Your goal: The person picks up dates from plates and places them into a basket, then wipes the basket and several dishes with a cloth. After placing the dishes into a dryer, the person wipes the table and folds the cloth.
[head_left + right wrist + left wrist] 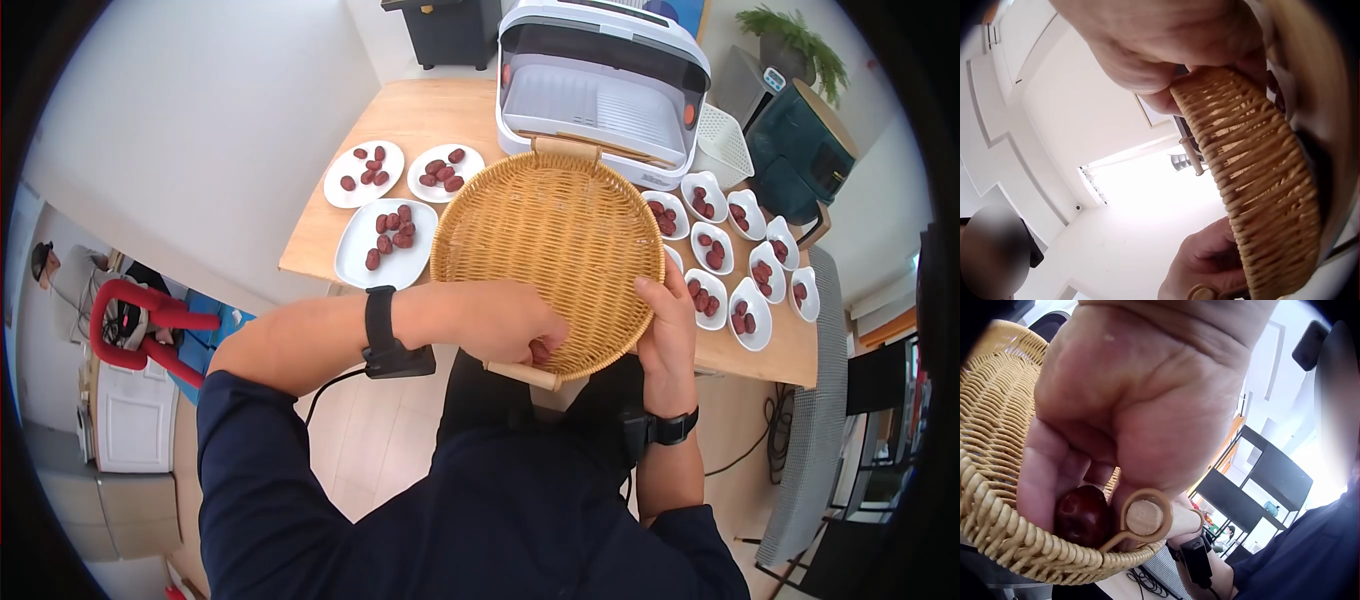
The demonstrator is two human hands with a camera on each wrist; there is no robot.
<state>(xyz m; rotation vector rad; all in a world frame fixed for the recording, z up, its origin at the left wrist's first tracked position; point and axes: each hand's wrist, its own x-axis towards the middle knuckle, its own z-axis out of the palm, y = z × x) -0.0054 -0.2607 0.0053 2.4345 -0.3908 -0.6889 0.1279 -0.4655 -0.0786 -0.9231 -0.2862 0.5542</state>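
Observation:
A round wicker basket with wooden handles is tilted at the table's front edge. Inside its near rim, my left hand curls its fingers round a red date; the left wrist view shows this date between fingers and thumb, beside the wooden handle. My right hand grips the basket's right rim, thumb on the inner side. No other date shows in the visible part of the basket.
White plates with dates lie left of the basket. Several small white bowls with dates stand at the right. Behind are a white appliance, a white strainer and a dark green appliance.

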